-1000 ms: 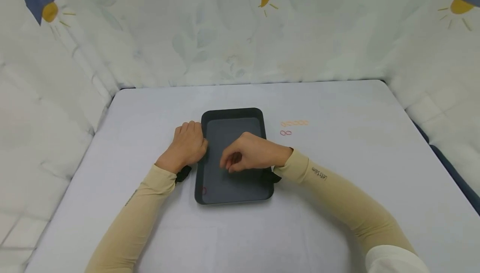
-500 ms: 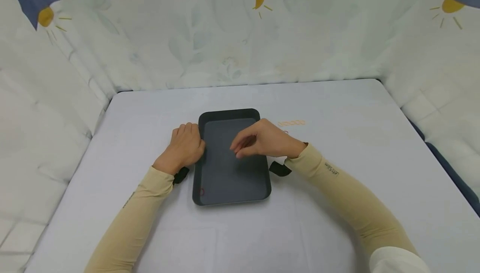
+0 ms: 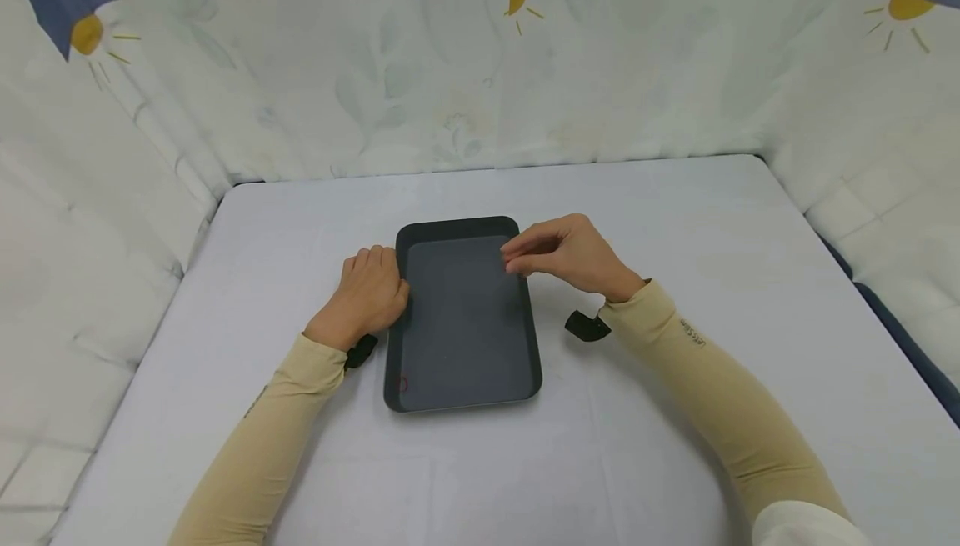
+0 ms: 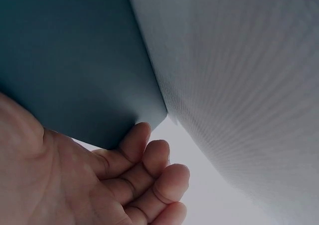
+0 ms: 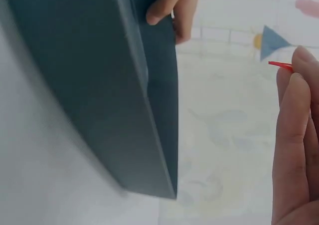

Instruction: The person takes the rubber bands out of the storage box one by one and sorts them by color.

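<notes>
My left hand [image 3: 369, 289] grips the left rim of a dark grey tray [image 3: 465, 321]. In the left wrist view its fingers [image 4: 158, 155] lie along the tray's outer wall. My right hand [image 3: 573, 254] is raised over the tray's far right edge. Between its thumb and fingertips it pinches a thin red rubber band [image 5: 280, 65], of which only a short end shows in the right wrist view. Another small red rubber band [image 3: 403, 383] lies in the tray's near left corner.
A white cloth-covered table [image 3: 480, 479] surrounds the tray. Behind it hangs a pale patterned curtain [image 3: 420, 71]. Dark wrist straps [image 3: 587, 327] hang below the sleeves. The spot right of the tray where bands lay earlier is hidden by the right hand.
My right hand has moved from over the tray's middle, up and right, to its far right edge. It now covers the orange and red bands seen on the table. The left hand stays put.
</notes>
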Action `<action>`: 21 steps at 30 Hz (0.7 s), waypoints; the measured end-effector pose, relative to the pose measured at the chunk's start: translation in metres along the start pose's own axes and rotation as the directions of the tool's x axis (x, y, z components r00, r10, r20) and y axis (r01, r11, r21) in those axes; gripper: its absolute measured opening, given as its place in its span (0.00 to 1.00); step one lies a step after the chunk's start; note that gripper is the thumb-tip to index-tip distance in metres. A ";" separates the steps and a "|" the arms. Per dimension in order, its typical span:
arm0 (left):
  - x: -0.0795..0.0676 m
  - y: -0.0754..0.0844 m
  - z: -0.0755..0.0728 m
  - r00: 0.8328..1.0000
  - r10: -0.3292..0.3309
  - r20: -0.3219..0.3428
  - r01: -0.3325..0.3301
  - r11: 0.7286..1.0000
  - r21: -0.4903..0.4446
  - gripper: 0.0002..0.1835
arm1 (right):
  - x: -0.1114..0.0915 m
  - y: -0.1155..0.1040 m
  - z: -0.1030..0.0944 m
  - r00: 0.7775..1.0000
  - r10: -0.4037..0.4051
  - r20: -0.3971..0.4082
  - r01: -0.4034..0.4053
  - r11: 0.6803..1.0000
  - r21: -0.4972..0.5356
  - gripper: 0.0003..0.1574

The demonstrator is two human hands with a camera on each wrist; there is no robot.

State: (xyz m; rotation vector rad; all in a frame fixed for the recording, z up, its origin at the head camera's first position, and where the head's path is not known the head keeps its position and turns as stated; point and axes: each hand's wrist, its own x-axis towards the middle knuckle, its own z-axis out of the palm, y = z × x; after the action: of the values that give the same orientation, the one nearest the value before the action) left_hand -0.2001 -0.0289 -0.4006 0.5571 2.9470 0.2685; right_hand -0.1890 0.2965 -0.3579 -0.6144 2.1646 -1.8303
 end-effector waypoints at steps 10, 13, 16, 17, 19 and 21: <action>0.001 0.000 0.000 1.000 -0.003 0.006 0.003 1.000 -0.003 0.12 | -0.003 0.011 -0.017 0.994 0.030 -0.107 -0.038 0.997 -0.072 0.20; 0.001 0.000 0.001 1.000 0.000 -0.003 0.000 1.000 0.001 0.12 | -0.004 0.013 -0.022 0.987 0.063 -0.147 -0.075 0.994 -0.081 0.20; 0.002 0.000 0.002 1.000 0.002 -0.009 -0.002 1.000 0.005 0.12 | -0.005 0.015 -0.026 0.981 0.084 -0.176 -0.092 0.995 -0.040 0.21; 0.002 0.000 0.002 1.000 0.003 -0.010 -0.002 1.000 0.006 0.12 | -0.005 0.017 -0.028 0.979 0.087 -0.184 -0.093 0.995 -0.021 0.21; 0.003 0.000 0.001 1.000 0.003 -0.011 -0.003 1.000 0.006 0.12 | -0.005 0.019 -0.032 0.976 0.089 -0.198 -0.089 0.996 0.010 0.22; 0.003 -0.001 0.001 1.000 0.004 -0.011 -0.004 1.000 0.007 0.12 | -0.006 0.022 -0.035 0.973 0.087 -0.215 -0.086 0.996 0.015 0.21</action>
State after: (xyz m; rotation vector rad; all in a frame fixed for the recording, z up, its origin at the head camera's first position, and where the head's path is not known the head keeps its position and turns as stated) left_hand -0.2027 -0.0282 -0.4023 0.5649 2.9588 0.2629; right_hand -0.2031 0.3330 -0.3736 -0.3267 2.2790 -1.9346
